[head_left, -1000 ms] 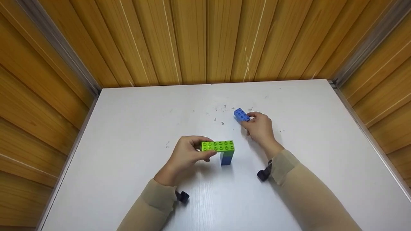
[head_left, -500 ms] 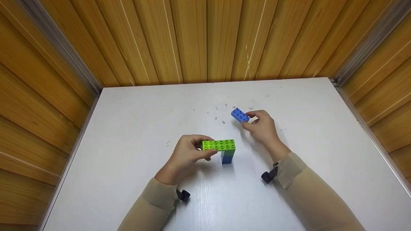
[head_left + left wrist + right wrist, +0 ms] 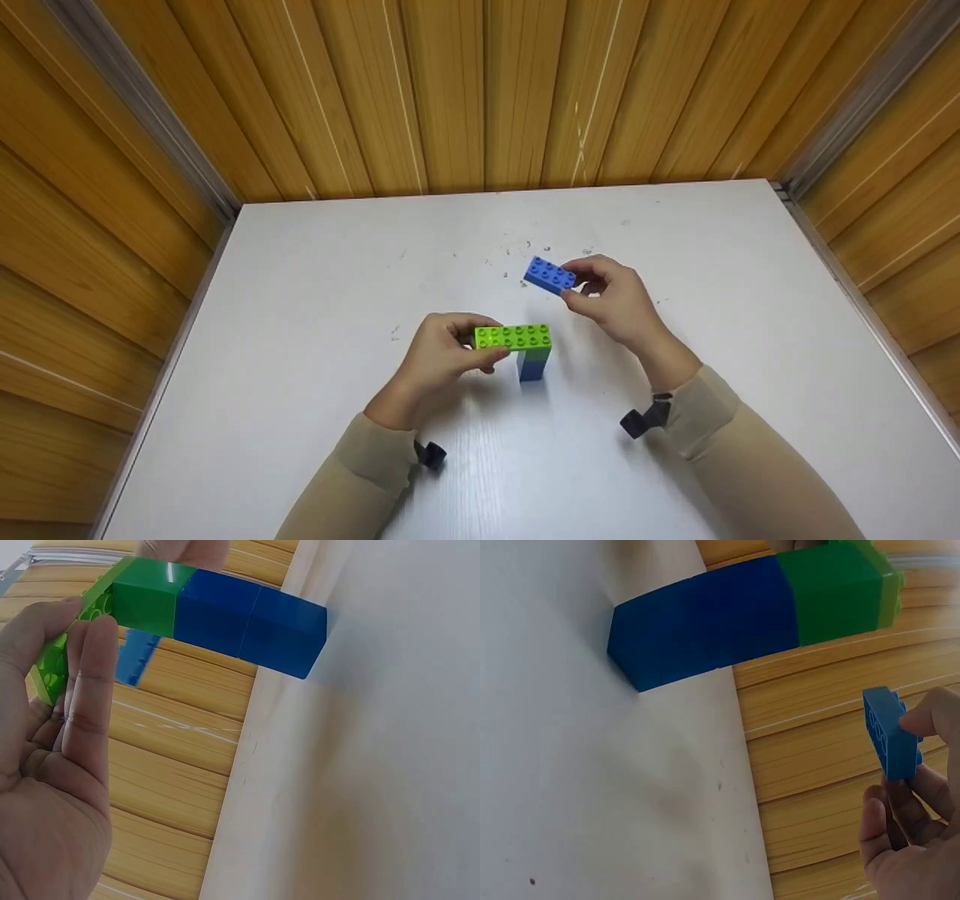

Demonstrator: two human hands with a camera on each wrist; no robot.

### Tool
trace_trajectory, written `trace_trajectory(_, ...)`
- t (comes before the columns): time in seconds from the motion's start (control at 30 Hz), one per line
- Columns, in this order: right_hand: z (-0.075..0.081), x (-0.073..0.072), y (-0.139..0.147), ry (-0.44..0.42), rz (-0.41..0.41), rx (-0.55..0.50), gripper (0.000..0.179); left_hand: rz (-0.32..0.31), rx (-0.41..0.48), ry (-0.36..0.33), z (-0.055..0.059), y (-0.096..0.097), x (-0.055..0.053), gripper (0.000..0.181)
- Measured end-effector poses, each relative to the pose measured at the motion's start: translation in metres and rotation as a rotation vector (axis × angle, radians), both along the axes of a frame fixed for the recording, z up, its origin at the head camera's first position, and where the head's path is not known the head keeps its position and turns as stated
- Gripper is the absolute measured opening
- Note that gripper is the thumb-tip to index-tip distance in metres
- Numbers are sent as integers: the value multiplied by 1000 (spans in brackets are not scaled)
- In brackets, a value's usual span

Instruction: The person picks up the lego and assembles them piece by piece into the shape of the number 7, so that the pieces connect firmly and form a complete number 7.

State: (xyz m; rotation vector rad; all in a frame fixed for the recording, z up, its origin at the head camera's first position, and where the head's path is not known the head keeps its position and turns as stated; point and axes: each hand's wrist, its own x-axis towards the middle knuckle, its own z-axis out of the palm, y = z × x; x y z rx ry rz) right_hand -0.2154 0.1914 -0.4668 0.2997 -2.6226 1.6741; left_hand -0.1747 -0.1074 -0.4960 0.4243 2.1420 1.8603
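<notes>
The lime-green brick (image 3: 513, 337) is glossy plastic, smooth along its side and knobbly with round studs on top. The green brick (image 3: 148, 594) under it is smooth plastic with a shiny streak of light in the left wrist view, and the dark blue bricks (image 3: 216, 611) show the same sleek, glossy faces. The light blue brick (image 3: 550, 275) is plastic too, studded on top. The worktop (image 3: 337, 270) looks smooth, with a soft sheen, faint grain and dark specks. Wood-look panels (image 3: 450, 97) carry bright reflections beside metal-looking strips (image 3: 150, 109); the sleeves (image 3: 772, 457) are matt cloth.
</notes>
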Motion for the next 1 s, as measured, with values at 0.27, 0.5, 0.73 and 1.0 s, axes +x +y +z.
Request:
trace_trajectory(0.27, 18, 20, -11, 81, 171, -101, 35, -12, 67, -36, -2, -1, -2, 32)
trace_trajectory(0.5, 26, 34, -20, 125, 244, -61, 41, -27, 126, -66, -5, -1, -2, 33)
trace_trajectory(0.73, 24, 41, -27, 169, 273, -71, 42, -37, 113, -13, -7, -2, 1, 34)
trace_trajectory(1.0, 18, 41, -32, 221, 299, -22, 41, -31, 152, 6, -7, 0, 1, 37)
